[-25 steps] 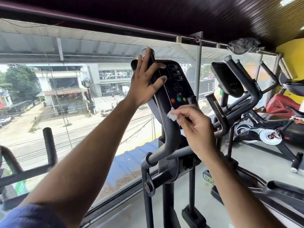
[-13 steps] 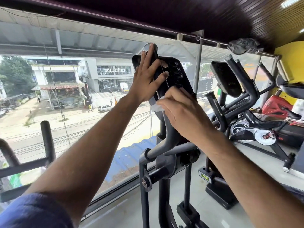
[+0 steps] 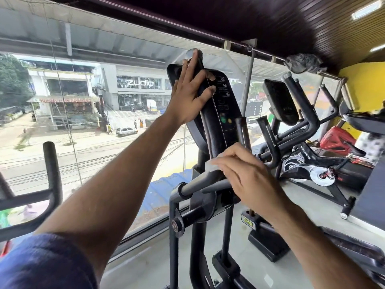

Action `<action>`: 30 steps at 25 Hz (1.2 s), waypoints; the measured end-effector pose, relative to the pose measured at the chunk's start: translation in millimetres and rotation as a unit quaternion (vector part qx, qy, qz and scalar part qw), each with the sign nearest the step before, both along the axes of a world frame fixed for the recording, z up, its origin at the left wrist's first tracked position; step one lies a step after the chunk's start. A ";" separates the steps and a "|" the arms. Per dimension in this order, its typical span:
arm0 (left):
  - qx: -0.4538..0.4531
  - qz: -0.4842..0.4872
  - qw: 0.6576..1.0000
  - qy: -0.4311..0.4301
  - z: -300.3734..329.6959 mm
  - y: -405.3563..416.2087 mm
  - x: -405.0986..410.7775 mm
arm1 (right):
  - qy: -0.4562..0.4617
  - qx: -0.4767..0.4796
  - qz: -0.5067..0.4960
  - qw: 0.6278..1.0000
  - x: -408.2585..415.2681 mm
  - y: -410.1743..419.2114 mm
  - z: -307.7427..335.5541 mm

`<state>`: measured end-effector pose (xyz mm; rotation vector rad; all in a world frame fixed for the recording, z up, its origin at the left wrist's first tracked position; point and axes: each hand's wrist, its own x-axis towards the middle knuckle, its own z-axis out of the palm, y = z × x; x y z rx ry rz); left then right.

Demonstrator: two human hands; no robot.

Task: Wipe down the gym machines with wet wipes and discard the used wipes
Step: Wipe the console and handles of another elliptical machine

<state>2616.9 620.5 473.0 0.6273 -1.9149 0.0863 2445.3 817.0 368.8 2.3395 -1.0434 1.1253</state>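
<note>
A black elliptical machine stands in front of me, and its console panel (image 3: 226, 113) carries coloured buttons. My left hand (image 3: 190, 94) grips the console's upper left edge, fingers wrapped onto the panel face. My right hand (image 3: 245, 176) presses a white wet wipe (image 3: 210, 165) against the curved handlebar (image 3: 212, 142) just below the console. Only a small edge of the wipe shows beyond my fingers.
A second elliptical (image 3: 281, 101) and an exercise bike (image 3: 316, 170) stand close on the right. A black handle frame (image 3: 51, 172) rises at the left. A large glass window (image 3: 83, 101) runs behind the machines. A grey floor (image 3: 239, 257) lies below.
My right hand slid the wipe up the console face, then down onto the handlebar below it. My left hand kept its grip on the console's top edge.
</note>
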 end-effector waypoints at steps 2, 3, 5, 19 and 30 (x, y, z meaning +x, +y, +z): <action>0.000 0.002 1.000 0.001 0.0 0.1 0.3 | -0.069 -0.091 -0.011 0.993 -5.1 -9.8 14.8; 0.006 0.001 1.000 0.003 -0.1 1.4 -0.8 | -0.087 -0.114 -0.018 0.989 -4.3 -16.4 15.8; 0.011 -0.003 1.000 0.006 -0.8 3.3 -3.6 | -0.102 -0.119 -0.017 0.987 5.3 -25.9 2.4; 0.020 -0.007 1.000 0.019 -12.7 10.1 -5.0 | -0.136 -0.154 0.000 0.979 -4.2 -20.0 -33.6; 0.080 -0.055 0.995 0.006 -35.0 45.1 10.1 | -0.149 -0.055 0.004 0.987 -5.8 -28.1 -114.7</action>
